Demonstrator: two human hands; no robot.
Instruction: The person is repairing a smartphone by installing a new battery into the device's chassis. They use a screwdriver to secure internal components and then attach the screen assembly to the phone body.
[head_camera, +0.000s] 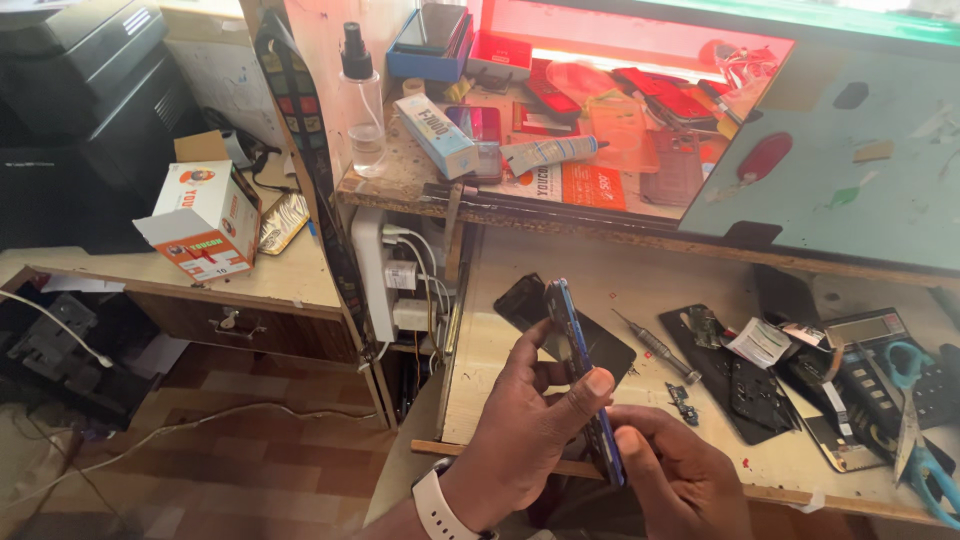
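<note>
Phone (580, 370), blue, thin, likely fragile: clasped edgewise by left hand (520, 425) and right hand (680, 475); best gripped at edges.

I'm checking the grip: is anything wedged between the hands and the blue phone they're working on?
Nothing visible: the left hand and right hand both grip the blue phone directly, held edge-on above the workbench.

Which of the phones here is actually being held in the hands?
The blue-edged phone, held edge-on between both hands; the red phones lie on the upper shelf, and the opened black one lies flat on the bench.
</note>
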